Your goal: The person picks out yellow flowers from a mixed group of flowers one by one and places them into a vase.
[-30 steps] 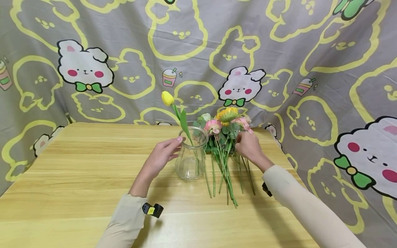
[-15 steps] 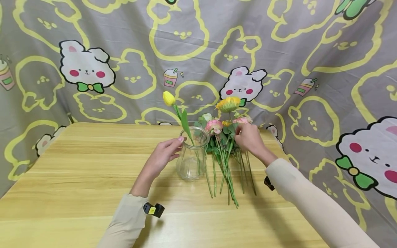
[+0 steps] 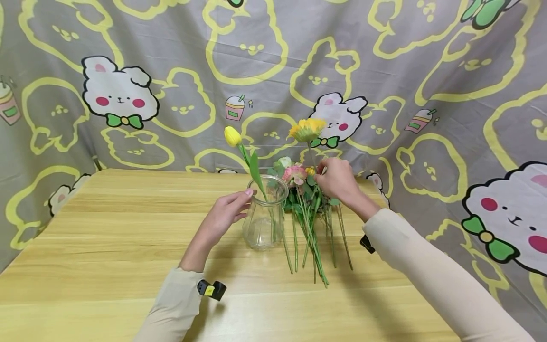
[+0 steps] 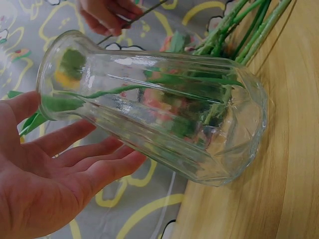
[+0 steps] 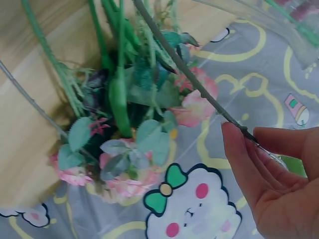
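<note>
A clear glass vase (image 3: 260,228) stands upright on the table with one yellow tulip (image 3: 232,136) leaning left inside it. My left hand (image 3: 222,213) rests against the vase's left side; its fingers lie fairly straight along the glass in the left wrist view, with a fingertip at the rim (image 4: 41,79). My right hand (image 3: 339,183) pinches the thin stem (image 5: 199,89) of a yellow daisy-like flower (image 3: 307,129) between thumb and fingers. That bloom is raised above the other flowers, and the lower part of its stem is hard to separate from those behind.
Beside the vase, on its right, lies a pile of artificial flowers with pink blooms (image 3: 295,175), a pale bloom (image 3: 284,162) and long green stems (image 3: 314,247) pointing toward me. A patterned grey curtain (image 3: 179,47) hangs behind the wooden table (image 3: 128,228).
My right hand has lifted the yellow daisy-like flower up out of the pile and moved it slightly left. The left hand and vase have stayed in place.
</note>
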